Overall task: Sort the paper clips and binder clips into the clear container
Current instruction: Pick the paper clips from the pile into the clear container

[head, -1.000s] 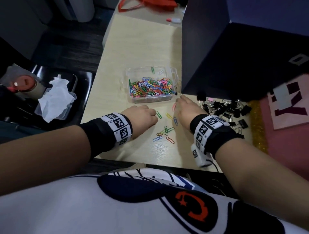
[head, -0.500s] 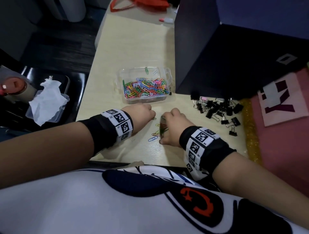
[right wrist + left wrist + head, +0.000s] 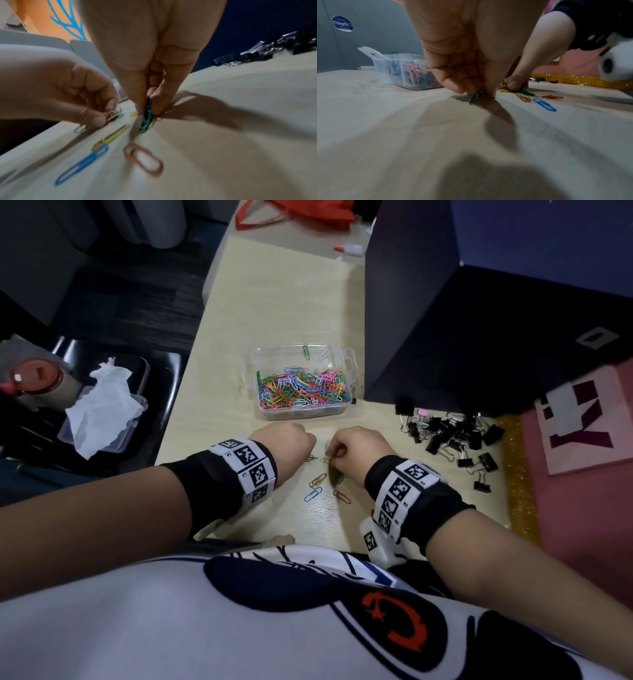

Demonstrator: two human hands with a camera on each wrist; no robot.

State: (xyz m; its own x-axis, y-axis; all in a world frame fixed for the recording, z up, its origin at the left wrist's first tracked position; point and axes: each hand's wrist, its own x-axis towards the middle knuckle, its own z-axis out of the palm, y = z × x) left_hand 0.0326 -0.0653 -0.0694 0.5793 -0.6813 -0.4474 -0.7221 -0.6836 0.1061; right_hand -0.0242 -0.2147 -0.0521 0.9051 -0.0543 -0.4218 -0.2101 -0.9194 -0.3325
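The clear container [image 3: 301, 385] sits on the counter [image 3: 274, 285] at twelve o'clock from the hands, its bed heaped with coloured paper clips [image 3: 303, 388]. The left hand [image 3: 286, 448] has its grip pinched on a few green and red clips at the counter surface. The right hand [image 3: 358, 453] has its grip pinching a small bunch of green and blue clips. Loose clips [image 3: 313, 494] lie at six o'clock between the wrists. Black binder clips [image 3: 452, 436] are piled at three o'clock.
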